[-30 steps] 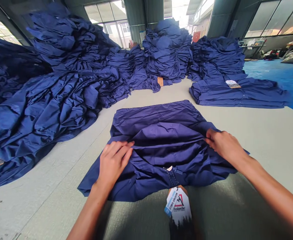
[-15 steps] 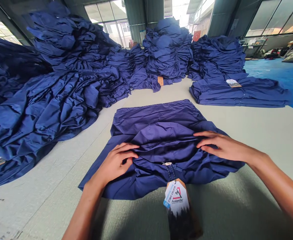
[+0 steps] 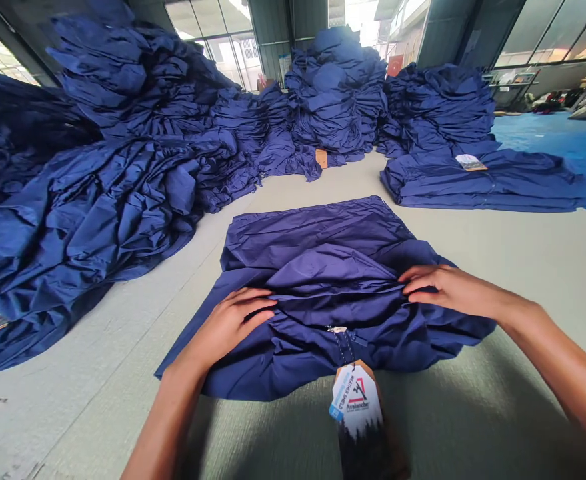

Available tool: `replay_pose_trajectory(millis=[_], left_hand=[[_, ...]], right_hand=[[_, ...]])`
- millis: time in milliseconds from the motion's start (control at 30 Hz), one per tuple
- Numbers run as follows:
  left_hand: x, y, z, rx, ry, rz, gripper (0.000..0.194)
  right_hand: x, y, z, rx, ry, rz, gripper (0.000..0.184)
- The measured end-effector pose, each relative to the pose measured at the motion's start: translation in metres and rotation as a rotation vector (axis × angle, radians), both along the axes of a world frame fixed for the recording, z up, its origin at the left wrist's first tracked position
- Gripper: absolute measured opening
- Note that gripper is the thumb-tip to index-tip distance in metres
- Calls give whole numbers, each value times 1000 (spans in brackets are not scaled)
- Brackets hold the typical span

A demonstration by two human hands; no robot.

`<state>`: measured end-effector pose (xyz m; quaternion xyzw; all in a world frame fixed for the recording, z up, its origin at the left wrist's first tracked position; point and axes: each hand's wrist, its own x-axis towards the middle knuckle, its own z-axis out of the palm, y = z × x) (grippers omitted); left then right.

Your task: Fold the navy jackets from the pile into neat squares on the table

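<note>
A navy blue garment [image 3: 323, 233] lies partly folded on the grey table [image 3: 497, 253] in front of me. My left hand [image 3: 233, 323] rests on its left side, fingers stretched flat and pressed on a fold of the cloth. My right hand [image 3: 447, 288] lies on the right side of the same fold, fingers extended and pressing down. A hang tag [image 3: 355, 400] with a red and black logo dangles from a cord at the garment's near edge, between my arms.
Tall heaps of the same navy garments [image 3: 123, 133] fill the left and back of the table. A flat stack [image 3: 483, 180] with a paper tag on top lies at the right. A blue floor [image 3: 573, 147] shows beyond it.
Both hands have slid a little along the fold and settled flat on it; the right hand moved from the garment's right edge toward the middle. The garment barely shifted.
</note>
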<state>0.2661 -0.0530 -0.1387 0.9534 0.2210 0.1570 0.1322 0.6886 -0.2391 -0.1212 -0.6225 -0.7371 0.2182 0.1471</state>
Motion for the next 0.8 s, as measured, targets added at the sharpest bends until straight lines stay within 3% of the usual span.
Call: replay_pose_trajectory(millis=[233, 467, 700, 800], left_hand=[[9, -3, -6, 13, 55, 47, 32], [4, -2, 3, 36, -32, 155, 28], [4, 4, -7, 65, 31, 154, 25], [7, -1, -8, 85, -8, 142, 22]], right_hand=[[-3, -2, 1, -34, -9, 61, 34], [-2, 0, 8, 152, -81, -61, 36], [9, 9, -20, 237, -212, -167, 23], [3, 10, -23, 274, -202, -220, 24]])
